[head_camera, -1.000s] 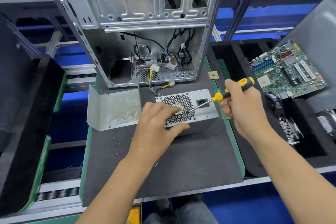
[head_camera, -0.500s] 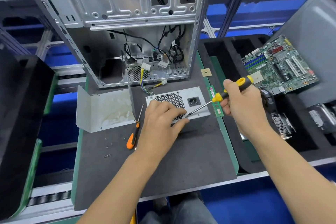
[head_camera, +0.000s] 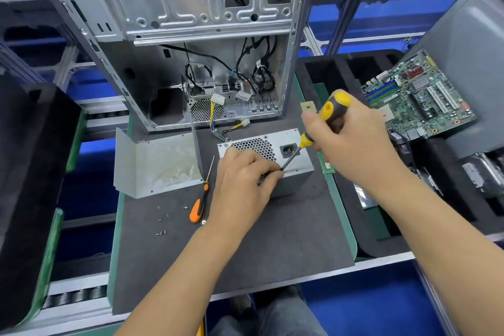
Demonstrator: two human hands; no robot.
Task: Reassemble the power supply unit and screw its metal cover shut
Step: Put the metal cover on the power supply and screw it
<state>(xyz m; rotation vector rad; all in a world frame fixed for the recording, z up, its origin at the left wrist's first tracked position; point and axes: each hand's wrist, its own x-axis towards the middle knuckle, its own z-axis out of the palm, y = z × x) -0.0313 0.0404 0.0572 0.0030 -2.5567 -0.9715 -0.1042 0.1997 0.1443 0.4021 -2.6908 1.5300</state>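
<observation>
The grey power supply unit (head_camera: 296,154) lies on the dark mat (head_camera: 272,240), its honeycomb fan grille and black mains socket facing up. My left hand (head_camera: 240,185) lies over the grille's near part, fingers curled at the unit's near edge where the screwdriver tip meets them; whether they pinch a screw is hidden. My right hand (head_camera: 351,144) grips the yellow-and-black screwdriver (head_camera: 321,123), shaft slanting down-left to that edge. The bent metal cover (head_camera: 158,163) lies apart on the mat, left of the unit. Several loose screws (head_camera: 161,226) lie near it.
An orange-handled screwdriver (head_camera: 200,202) lies between cover and unit. The open computer case (head_camera: 207,35) stands behind, its cables trailing toward the unit. A foam tray (head_camera: 341,68) at right holds a motherboard (head_camera: 417,95); a green RAM stick (head_camera: 326,166) lies beside the unit.
My right hand has raised the yellow screwdriver's handle, so it stands steeper. Its tip stays at my left fingertips. The view has shifted, bringing the orange screwdriver into sight.
</observation>
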